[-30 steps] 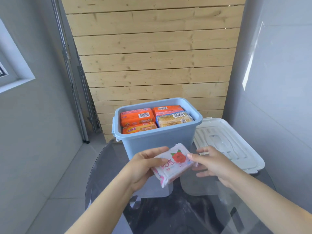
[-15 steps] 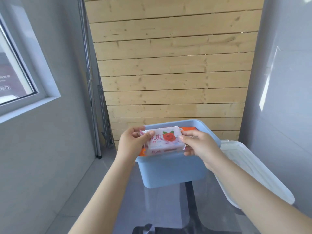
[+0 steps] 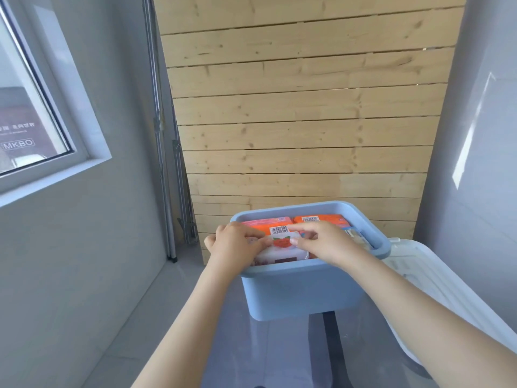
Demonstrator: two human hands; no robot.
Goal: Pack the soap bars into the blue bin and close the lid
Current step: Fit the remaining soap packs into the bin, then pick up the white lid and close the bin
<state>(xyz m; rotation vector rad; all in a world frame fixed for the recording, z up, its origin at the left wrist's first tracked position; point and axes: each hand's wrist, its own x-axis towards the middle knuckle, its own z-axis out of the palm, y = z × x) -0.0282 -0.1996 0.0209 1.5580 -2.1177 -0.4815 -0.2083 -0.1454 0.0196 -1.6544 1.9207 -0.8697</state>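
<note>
Head view, near to far. Glass counter at 6 o'clock carries the blue bin, centred just right of middle. White lid lies off the bin at its 3 o'clock, on the counter, partly hidden by the right forearm. Both hands are over the bin's near-left corner. Left hand and right hand pinch the white rose-print soap bar by its short ends, fingers curled, thumbs and fingertips meeting on the wrapper. The bar's long axis runs 9 to 3 o'clock, parallel to the bin's near wall; its printed face is up and tipped toward the camera. It sits inside the rim, atop the orange soap bars that fill the bin toward 12 o'clock; a yellowish bar shows at the right. Versus 0.5 s ago: the bar was held above the near rim, level with it; now it is lowered within the rim onto the packed layer. One second ago it was held short of the bin, skewed diagonally. Wooden plank wall stands behind, window at 10 o'clock.
</note>
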